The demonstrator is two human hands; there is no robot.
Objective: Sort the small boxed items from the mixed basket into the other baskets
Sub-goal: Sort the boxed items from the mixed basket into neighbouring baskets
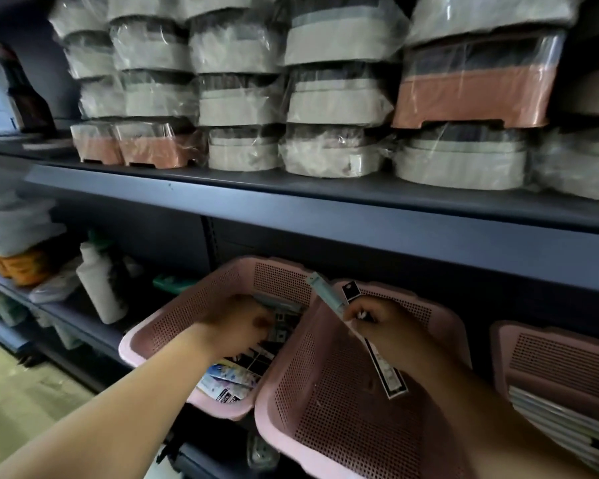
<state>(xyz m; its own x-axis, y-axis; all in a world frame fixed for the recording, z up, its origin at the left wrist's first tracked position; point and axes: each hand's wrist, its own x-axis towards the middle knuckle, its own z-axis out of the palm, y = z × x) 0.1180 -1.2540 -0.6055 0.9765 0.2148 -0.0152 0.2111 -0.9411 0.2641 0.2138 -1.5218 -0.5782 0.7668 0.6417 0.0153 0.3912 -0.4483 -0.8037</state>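
extends bare left forearm (pixel 118 409) forward from lower left | holds left hand (pixel 239 326) palm down, fingers curled, grip too blurred to read | angles bare right forearm (pixel 471 399) in from lower right | curls right hand (pixel 384 326), pinching slim black-and-white cardboard box (pixel 388 373)

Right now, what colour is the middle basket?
The middle basket is pink, clearest in the head view.

The scene is dimly lit. Glare is caught on the wrapped tubs (pixel 339 98); the edges are bent and blurred.
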